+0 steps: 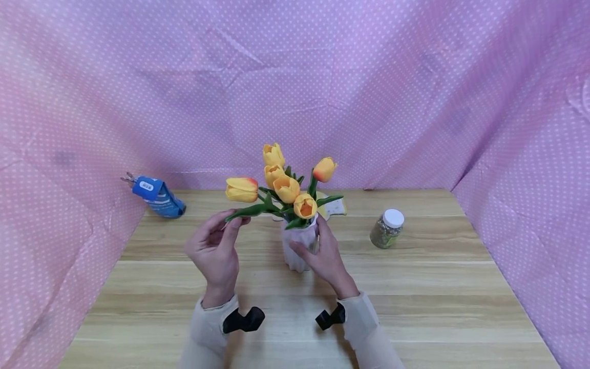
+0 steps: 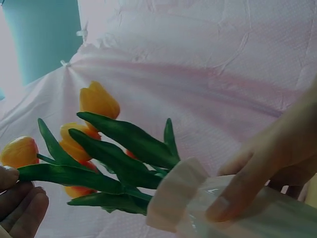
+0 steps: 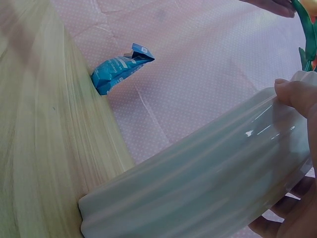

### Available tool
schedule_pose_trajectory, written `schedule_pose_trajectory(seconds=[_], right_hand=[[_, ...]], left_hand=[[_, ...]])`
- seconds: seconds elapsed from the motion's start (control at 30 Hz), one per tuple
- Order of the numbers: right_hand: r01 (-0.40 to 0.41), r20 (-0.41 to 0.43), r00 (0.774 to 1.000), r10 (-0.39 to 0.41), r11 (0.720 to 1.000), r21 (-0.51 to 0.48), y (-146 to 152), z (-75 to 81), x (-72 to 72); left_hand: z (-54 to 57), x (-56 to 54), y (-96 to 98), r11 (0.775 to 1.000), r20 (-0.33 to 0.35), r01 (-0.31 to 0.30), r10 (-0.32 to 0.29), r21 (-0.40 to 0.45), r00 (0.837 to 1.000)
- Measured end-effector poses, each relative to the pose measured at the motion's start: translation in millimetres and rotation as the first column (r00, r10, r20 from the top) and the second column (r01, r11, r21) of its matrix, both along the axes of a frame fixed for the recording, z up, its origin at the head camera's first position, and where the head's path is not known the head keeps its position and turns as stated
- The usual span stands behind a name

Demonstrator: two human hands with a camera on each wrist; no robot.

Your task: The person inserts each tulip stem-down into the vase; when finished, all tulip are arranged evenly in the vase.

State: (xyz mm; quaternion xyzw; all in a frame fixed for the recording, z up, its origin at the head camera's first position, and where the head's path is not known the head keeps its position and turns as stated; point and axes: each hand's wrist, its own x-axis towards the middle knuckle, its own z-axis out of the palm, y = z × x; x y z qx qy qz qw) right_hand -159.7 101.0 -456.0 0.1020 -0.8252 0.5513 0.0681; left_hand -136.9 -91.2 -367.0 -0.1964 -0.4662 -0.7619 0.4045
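Note:
A white, ribbed vase [image 1: 295,251] stands on the wooden table, holding several yellow-orange tulips [image 1: 287,189] with green leaves. My right hand [image 1: 326,253] grips the vase near its rim, thumb on the near side and fingers round the far side. Out to the left, my left hand [image 1: 218,243] pinches the tip of a long green leaf [image 1: 251,211] between thumb and fingers. Just above that leaf, one tulip bloom [image 1: 241,189] leans out sideways. In the left wrist view the leaf tip [image 2: 29,172] ends at the left fingertips.
A blue packet [image 1: 163,200] with something metallic poking out stands at the table's back left. To the right is a jar [image 1: 386,229] with a white lid. Behind the vase lies a yellow-and-white flat item [image 1: 334,205], partly hidden. Pink dotted cloth [image 1: 295,92] hangs round the table.

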Motion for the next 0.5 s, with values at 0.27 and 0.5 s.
schedule_pose_trajectory(seconds=[0.27, 0.5], right_hand=[[-0.019, -0.053, 0.998, 0.019, 1.0, -0.005, 1.0, -2.6, -1.3], [-0.021, -0.049, 0.999, 0.021, 1.0, -0.008, 0.7, -1.7, -0.4]], left_hand=[[-12.0, -2.9, 7.4, 0.995, 0.06, 0.003, 0.003, -0.096, 0.998], [-20.7, -3.2, 13.2, 0.988, 0.128, 0.013, 0.007, -0.154, 0.992]])
